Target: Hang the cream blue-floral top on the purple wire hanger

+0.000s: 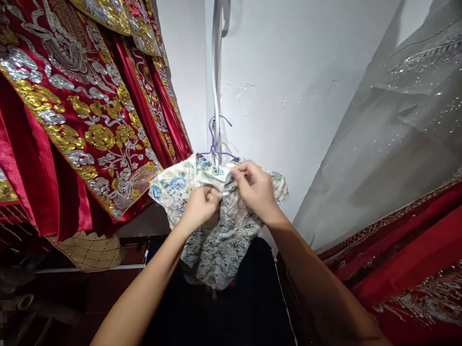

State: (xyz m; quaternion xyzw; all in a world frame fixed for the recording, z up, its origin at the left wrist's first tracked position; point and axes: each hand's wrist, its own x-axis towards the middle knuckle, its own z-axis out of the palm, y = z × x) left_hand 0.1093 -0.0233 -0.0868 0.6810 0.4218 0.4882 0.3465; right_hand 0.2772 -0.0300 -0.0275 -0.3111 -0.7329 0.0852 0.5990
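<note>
A short-sleeved floral shirt [218, 254], pale with blue flowers, hangs on a purple hanger [212, 138] in front of the wall. My left hand [202, 205] pinches the front of the shirt below the collar, its thumb and fingers pressed together. Slightly higher and to the right, my right hand [256, 188] grips the fabric near the neck opening. Between the two hands the cloth is bunched and slightly blurred. Whether a button or other fastening lies under the fingertips cannot be made out.
Red garments with gold and silver embroidery [101, 137] hang at the left. To the right are a sheer sparkling cover [396, 137] and more red embroidered cloth [419, 257]. A white vertical strip [213, 57] runs down the wall [287, 55]. Dark fabric [221, 324] lies below the shirt.
</note>
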